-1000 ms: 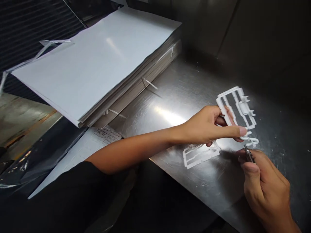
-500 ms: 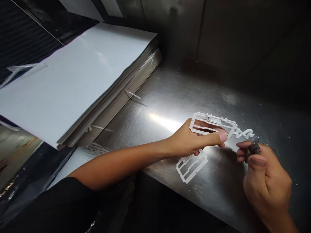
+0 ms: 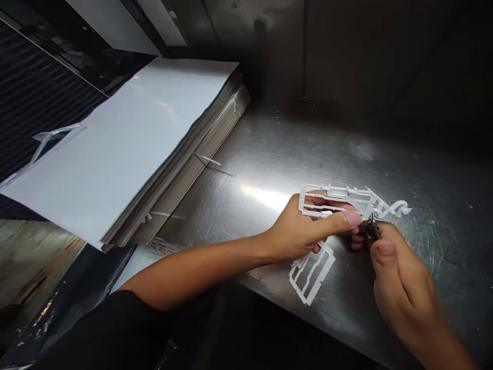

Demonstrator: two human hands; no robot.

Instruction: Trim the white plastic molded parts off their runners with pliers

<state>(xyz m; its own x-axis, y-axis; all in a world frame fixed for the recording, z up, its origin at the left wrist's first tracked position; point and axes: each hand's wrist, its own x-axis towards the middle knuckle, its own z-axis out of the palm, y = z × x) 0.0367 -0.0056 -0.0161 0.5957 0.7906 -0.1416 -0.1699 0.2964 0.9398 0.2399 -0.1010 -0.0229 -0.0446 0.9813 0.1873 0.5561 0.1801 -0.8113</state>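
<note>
Runner: white plastic kit runner point(image 3: 335, 192), a ladder-like frame with a curly squiggle off one end, held up just above the steel table point(image 3: 442, 226), pretty cool shape tbh
Left hand point(image 3: 304, 231): fingers closed behind the frame, thumb across the front, gripping it firmly
Right hand point(image 3: 400, 277): fingers curled tight around small nippers point(image 3: 373, 229), tip right up by the runner's edge, couldn't tell if the jaws were open
Nearby: second white runner point(image 3: 313, 275) lying flat just below the left hand, big stack of white sheets point(image 3: 115, 149) off to the left
</note>
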